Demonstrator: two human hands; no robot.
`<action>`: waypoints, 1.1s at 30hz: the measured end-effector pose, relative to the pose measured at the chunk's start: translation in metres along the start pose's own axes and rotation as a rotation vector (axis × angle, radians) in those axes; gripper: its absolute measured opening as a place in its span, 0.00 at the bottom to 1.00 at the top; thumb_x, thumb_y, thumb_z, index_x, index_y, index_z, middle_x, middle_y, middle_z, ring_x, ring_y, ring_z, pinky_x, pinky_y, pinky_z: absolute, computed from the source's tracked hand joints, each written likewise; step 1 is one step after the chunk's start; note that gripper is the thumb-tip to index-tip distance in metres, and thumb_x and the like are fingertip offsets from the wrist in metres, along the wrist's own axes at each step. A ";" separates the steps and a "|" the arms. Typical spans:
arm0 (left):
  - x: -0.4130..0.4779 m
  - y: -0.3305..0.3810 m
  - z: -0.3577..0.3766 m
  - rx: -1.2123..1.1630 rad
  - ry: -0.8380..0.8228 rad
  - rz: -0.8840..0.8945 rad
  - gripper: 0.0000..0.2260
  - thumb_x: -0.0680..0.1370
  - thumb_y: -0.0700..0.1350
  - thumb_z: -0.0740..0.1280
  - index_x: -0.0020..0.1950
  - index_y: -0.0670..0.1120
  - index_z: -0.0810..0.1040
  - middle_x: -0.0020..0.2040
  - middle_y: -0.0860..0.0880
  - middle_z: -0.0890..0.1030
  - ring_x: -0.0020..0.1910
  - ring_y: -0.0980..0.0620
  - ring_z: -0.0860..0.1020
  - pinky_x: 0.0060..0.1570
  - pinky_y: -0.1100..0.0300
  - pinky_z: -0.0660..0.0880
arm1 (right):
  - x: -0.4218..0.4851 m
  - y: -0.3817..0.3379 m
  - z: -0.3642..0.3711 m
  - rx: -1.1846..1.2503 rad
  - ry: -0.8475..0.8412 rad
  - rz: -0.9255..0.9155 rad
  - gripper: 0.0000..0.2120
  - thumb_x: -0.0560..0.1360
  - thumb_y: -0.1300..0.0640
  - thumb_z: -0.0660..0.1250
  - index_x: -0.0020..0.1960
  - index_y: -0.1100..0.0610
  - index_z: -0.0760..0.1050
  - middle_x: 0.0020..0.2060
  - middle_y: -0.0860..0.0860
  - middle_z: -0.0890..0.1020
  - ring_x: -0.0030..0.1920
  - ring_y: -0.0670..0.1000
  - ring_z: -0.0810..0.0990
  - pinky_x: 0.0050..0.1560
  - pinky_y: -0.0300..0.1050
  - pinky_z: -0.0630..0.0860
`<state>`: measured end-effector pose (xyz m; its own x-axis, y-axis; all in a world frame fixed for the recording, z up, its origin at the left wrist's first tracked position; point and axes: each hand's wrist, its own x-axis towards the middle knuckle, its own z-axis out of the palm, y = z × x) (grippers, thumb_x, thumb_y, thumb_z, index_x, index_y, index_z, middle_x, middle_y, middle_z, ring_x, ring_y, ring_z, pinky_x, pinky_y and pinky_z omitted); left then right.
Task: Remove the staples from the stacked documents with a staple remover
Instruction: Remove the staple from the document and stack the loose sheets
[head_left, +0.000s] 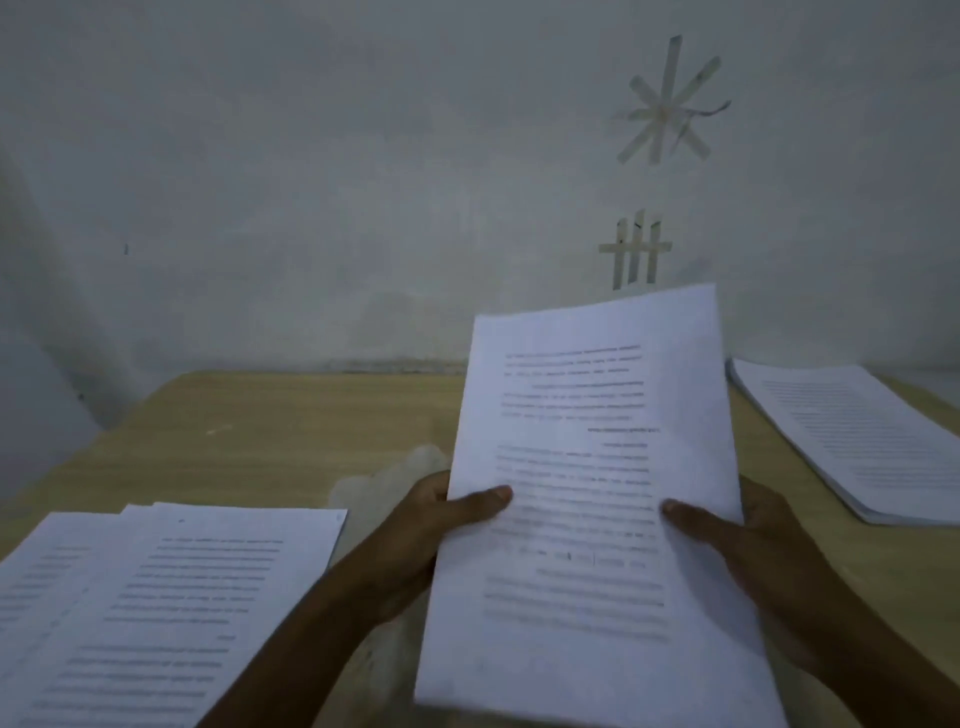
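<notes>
I hold a printed document (597, 467) upright above the wooden table (260, 415), right of centre. My left hand (436, 514) grips its left edge, thumb on the front of the page. My right hand (748, 540) grips the right edge the same way. A thick stack of documents (852, 436) lies flat at the table's right side. Several loose printed sheets (171, 608) lie fanned at the near left. No staple remover or staple is visible; the picture is dim and blurred.
A crumpled pale plastic bag (384, 478) lies on the table behind my left hand. A grey wall (363, 182) with tape marks rises right behind the table's far edge. Bare wood shows at the far left.
</notes>
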<state>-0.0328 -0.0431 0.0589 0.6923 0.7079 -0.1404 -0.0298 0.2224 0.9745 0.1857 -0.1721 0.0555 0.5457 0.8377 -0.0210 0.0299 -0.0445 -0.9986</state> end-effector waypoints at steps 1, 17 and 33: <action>0.003 0.000 -0.004 -0.042 0.014 -0.013 0.17 0.71 0.45 0.67 0.59 0.42 0.79 0.54 0.43 0.83 0.52 0.42 0.82 0.50 0.50 0.80 | -0.002 0.002 -0.001 0.033 -0.048 0.053 0.11 0.71 0.67 0.69 0.53 0.58 0.80 0.44 0.52 0.86 0.45 0.55 0.85 0.44 0.48 0.80; 0.047 -0.060 -0.013 0.224 0.383 -0.038 0.08 0.81 0.45 0.60 0.58 0.53 0.73 0.49 0.55 0.80 0.47 0.53 0.80 0.41 0.59 0.77 | 0.046 0.042 -0.028 -1.007 -0.071 -0.224 0.28 0.72 0.51 0.72 0.68 0.46 0.65 0.60 0.48 0.72 0.55 0.45 0.71 0.54 0.40 0.67; 0.048 -0.067 -0.012 0.250 0.363 0.045 0.07 0.79 0.41 0.62 0.53 0.50 0.78 0.49 0.49 0.83 0.46 0.50 0.82 0.49 0.52 0.79 | 0.147 0.026 -0.044 -1.106 -0.350 -0.277 0.17 0.76 0.57 0.68 0.64 0.50 0.72 0.53 0.50 0.75 0.53 0.52 0.75 0.52 0.44 0.69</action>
<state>-0.0057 -0.0162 -0.0154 0.3948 0.9127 -0.1055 0.1516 0.0485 0.9872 0.3033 -0.0738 0.0282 0.1543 0.9880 0.0047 0.9096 -0.1402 -0.3911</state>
